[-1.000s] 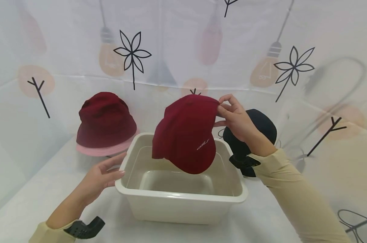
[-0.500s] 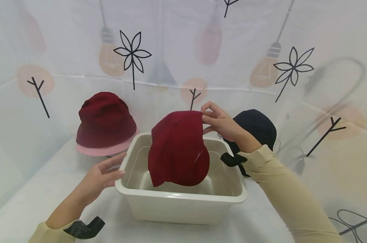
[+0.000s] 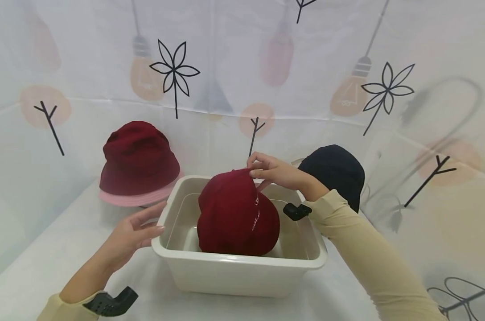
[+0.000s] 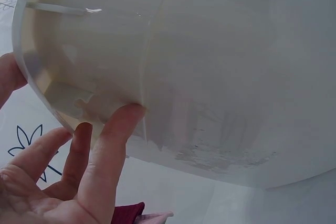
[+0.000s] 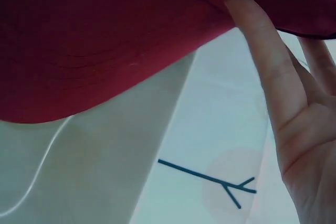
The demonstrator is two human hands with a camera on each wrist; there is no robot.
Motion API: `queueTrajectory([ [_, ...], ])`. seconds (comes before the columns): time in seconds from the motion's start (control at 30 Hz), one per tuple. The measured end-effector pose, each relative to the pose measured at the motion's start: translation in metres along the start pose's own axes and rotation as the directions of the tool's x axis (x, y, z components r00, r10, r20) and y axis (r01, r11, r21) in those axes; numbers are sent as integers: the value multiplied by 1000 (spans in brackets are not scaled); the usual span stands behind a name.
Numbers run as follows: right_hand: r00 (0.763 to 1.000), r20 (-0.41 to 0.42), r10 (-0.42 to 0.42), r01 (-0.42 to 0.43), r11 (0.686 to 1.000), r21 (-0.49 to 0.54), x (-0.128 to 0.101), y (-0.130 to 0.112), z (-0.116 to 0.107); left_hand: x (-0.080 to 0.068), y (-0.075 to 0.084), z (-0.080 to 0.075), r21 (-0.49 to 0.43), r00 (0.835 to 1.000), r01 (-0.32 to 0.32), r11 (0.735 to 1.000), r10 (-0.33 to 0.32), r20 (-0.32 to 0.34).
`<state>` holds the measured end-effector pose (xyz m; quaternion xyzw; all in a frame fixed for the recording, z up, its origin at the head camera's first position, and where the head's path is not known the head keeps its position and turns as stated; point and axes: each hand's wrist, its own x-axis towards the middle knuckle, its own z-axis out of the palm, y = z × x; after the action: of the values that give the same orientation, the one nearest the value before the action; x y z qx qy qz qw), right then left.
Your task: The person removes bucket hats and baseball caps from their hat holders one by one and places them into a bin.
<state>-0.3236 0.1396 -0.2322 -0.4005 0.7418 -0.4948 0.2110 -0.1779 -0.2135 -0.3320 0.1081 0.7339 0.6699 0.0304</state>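
Head view: the right hand (image 3: 272, 171) pinches the crown of a dark red cloth baseball cap (image 3: 236, 214), which hangs straight below it, long axis near upright, its lower edge inside the cream plastic tub (image 3: 242, 267). The left hand (image 3: 132, 234), fingers spread, touches the tub's left wall. Both stand on a white cloth-covered worktop (image 3: 38, 263) with printed drapes behind.

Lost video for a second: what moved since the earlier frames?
The right hand, pinching the red cap, carried it left and down into the beige tub. The left hand stayed at the tub's left rim; the bucket hat and dark cap stayed put.
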Motion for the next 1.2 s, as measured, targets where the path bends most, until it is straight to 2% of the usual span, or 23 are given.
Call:
queueTrajectory([
  [0.37,989,111,97,-93,995,-40,19,15,16,0,0,1,3,1000,-3,1000,3,2],
  [0.73,968,134,214,-178,954,-243,39,19,38,-1,0,-1,19,1000,-9,1000,9,7],
  [1.0,977,50,209,-171,899,-404,50,22,56,0,-1,-1,10,1000,-6,1000,6,9],
  [1.2,978,85,193,-134,879,-458,53,26,62,0,-1,-1,8,1000,-6,1000,6,11],
])
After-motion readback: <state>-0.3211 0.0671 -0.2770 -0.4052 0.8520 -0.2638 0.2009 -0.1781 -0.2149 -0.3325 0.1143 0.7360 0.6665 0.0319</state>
